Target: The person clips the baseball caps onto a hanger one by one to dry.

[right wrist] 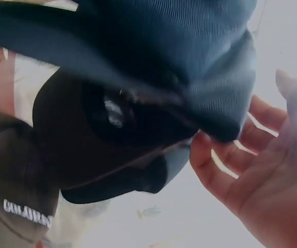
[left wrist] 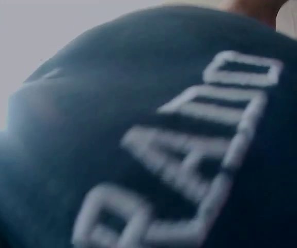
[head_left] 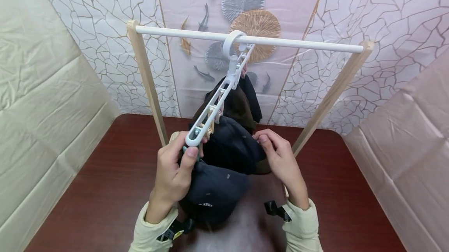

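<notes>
A white clip hanger (head_left: 228,81) hangs by its ring from a rod. My left hand (head_left: 172,172) is at its near end, thumb and fingers pinching a teal clip (head_left: 184,149). Below that hand hangs a dark navy cap (head_left: 219,187), whose white lettering (left wrist: 210,155) fills the left wrist view. Behind it hangs another dark cap (head_left: 233,141). My right hand (head_left: 282,160) is at that cap's right edge; in the right wrist view its fingers (right wrist: 220,173) are loosely bent, fingertips against the dark fabric. Further back hangs a brown cap (head_left: 238,106).
The white rod (head_left: 298,43) spans a left wooden post (head_left: 147,76) and a right wooden post (head_left: 333,92). A dark red table (head_left: 101,189) lies below. Patterned cloth (head_left: 115,41) stands behind, with pale cloth walls (head_left: 38,88) at the sides.
</notes>
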The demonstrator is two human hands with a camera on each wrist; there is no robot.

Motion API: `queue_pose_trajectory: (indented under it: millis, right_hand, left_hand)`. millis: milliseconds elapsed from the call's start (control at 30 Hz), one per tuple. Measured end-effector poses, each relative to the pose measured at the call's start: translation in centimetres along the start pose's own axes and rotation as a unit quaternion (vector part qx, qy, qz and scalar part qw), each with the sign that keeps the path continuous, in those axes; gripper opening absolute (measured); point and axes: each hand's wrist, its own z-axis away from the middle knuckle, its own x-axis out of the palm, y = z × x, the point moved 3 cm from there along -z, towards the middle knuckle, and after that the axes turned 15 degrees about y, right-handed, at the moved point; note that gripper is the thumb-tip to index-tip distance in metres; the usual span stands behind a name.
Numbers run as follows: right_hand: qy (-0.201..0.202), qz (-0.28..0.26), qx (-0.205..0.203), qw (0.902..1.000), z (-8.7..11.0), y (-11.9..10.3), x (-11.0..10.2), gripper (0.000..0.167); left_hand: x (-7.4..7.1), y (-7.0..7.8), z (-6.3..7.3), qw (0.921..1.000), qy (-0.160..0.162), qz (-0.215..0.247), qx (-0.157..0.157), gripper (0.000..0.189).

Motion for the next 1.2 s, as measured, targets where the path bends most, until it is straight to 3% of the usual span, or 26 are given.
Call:
queue_pose_trajectory:
  millis: [167, 467, 667, 933, 1067, 1200]
  right_hand:
    - [0.005, 0.072, 0.044, 0.9964, -0.6, 2.5, -0.1, 0.028]
    - [-0.041, 0.182, 0.102, 0.9772, -0.6, 7.4, 0.4, 0.022]
    - [-0.057, 0.202, 0.1, 0.9726, -0.2, 9.9, 2.0, 0.022]
    - [-0.09, 0.215, 0.061, 0.9706, 0.7, 12.6, 3.8, 0.034]
    - [-0.096, 0.288, 0.062, 0.951, 1.3, 14.0, 4.4, 0.057]
    - [-0.12, 0.337, 0.111, 0.927, 2.1, 15.0, 4.8, 0.077]
  left_hand:
    - [-1.5, -1.4, -1.1, 0.9999, 0.005, -0.013, -0.001, 0.038]
    - [-2.7, -2.8, -1.7, 0.9967, 0.025, -0.042, -0.064, 0.034]
    - [-3.0, -3.5, -1.7, 0.9927, 0.049, -0.06, -0.092, 0.032]
    - [-3.4, -4.2, -1.6, 0.984, 0.102, -0.084, -0.12, 0.029]
    - [-3.3, -4.6, -1.6, 0.9815, 0.12, -0.083, -0.124, 0.029]
    - [-3.5, -5.0, -1.7, 0.9784, 0.116, -0.119, -0.123, 0.028]
